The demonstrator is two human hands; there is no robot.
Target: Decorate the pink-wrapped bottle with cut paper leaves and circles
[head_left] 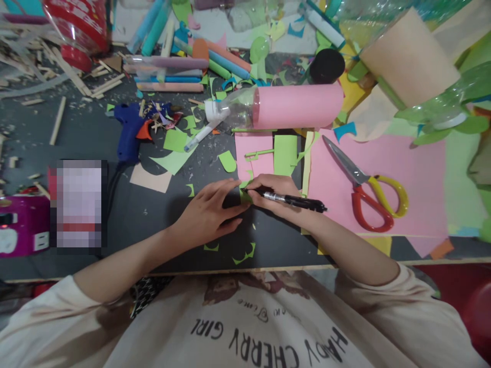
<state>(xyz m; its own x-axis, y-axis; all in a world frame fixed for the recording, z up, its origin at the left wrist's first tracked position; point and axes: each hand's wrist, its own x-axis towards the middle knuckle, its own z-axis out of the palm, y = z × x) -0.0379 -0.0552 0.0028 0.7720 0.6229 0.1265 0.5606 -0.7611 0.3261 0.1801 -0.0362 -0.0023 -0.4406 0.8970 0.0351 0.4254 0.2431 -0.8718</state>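
Note:
My right hand (274, 191) grips a black pen (295, 200), its tip on a small green paper piece (245, 193). From the other side, my left hand (215, 207) lies flat with fingers stretched out, the fingertips at the edge of that piece. Just beyond the hands are a pink paper piece (245, 148) and a green paper rectangle (285, 153). A plastic bottle wrapped in pink paper (299, 106) lies on its side behind them. Small green scraps (245, 254) are scattered close to the table's front edge.
Scissors (358, 179) with red and yellow handles rest on pink sheets (418, 179) at the right. A blue glue gun (128, 130) and a blurred-out rectangular object (80, 204) are on the left. Rolled coloured papers (172, 71), a red-labelled bottle (79, 28) and wood sticks crowd the back.

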